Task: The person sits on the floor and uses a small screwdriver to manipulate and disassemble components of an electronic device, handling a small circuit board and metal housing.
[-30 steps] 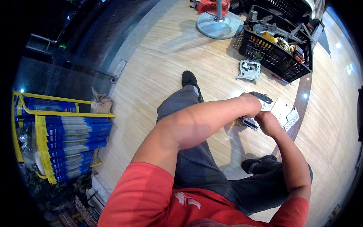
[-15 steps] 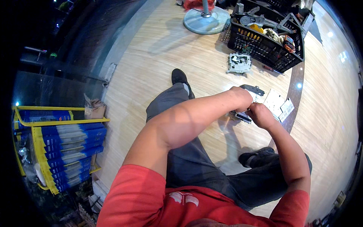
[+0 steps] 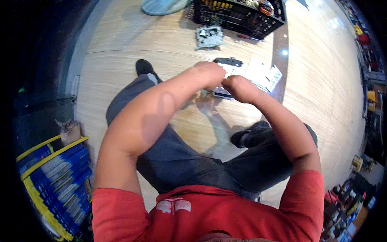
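Between my legs on the floor lies a partly dismantled electronic unit with a black curved front strip along its far side and a pale metal body below. My left hand bends over its left part, fingers curled and mostly hidden behind the back of the hand. Close against it, my right hand is closed, thumb and fingertips pinched together over the unit. Whatever the fingers grip is too small or covered to name. Beside the unit, to the right, are a flat pale metal plate and a slotted metal panel.
A grey-white mechanism lies beyond the unit. Behind it stands a black plastic crate filled with tools and parts. A round stand base is at the far left. Blue packages on a yellow rack stand left; tools lie at the right.
The view has swung to the right and downward, so the scene sits further left and higher. Both hands stay together at the unit, in nearly the same pose.
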`<action>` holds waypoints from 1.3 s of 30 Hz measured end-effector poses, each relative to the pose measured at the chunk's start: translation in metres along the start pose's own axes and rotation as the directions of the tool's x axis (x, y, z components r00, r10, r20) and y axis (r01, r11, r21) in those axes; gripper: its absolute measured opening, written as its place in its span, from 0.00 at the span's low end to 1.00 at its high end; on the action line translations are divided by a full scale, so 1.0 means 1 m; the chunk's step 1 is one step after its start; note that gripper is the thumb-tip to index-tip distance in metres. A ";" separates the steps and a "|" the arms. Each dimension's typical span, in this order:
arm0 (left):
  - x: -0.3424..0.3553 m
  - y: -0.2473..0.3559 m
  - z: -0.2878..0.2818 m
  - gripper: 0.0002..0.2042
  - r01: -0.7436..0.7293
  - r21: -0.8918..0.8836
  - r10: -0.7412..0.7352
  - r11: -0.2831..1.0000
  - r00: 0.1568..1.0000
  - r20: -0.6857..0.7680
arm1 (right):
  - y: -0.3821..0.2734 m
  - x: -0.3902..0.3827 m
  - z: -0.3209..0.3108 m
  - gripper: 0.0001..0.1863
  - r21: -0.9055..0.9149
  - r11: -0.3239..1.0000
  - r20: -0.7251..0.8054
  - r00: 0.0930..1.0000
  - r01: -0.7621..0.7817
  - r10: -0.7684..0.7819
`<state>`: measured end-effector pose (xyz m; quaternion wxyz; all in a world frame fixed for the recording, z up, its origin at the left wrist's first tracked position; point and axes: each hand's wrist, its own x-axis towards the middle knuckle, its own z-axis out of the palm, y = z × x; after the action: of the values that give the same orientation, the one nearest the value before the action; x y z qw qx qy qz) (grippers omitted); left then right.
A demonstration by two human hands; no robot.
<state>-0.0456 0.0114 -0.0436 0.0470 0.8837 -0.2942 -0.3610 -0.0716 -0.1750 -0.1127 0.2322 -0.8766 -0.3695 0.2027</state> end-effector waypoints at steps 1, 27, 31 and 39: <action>0.002 -0.001 0.002 0.13 -0.026 -0.008 0.026 1.000 1.000 0.001 | 0.001 0.000 0.001 0.07 -0.003 1.000 -0.012 1.000 0.005 -0.005; 0.005 -0.005 0.007 0.12 0.009 0.009 -0.008 1.000 1.000 -0.013 | -0.008 0.003 -0.008 0.07 -0.017 0.999 0.022 0.999 -0.032 0.033; 0.002 -0.005 0.007 0.11 0.034 -0.007 -0.034 0.999 0.999 -0.026 | -0.008 0.004 -0.006 0.07 0.013 1.000 -0.019 1.000 0.021 -0.021; 0.002 -0.004 0.007 0.11 0.025 0.019 -0.024 1.000 0.999 -0.034 | -0.005 0.004 -0.003 0.06 0.002 1.000 -0.017 1.000 -0.016 0.016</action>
<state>-0.0471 0.0146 -0.0507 0.0392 0.8935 -0.2860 -0.3439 -0.0699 -0.1699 -0.1083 0.2343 -0.8810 -0.3605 0.1975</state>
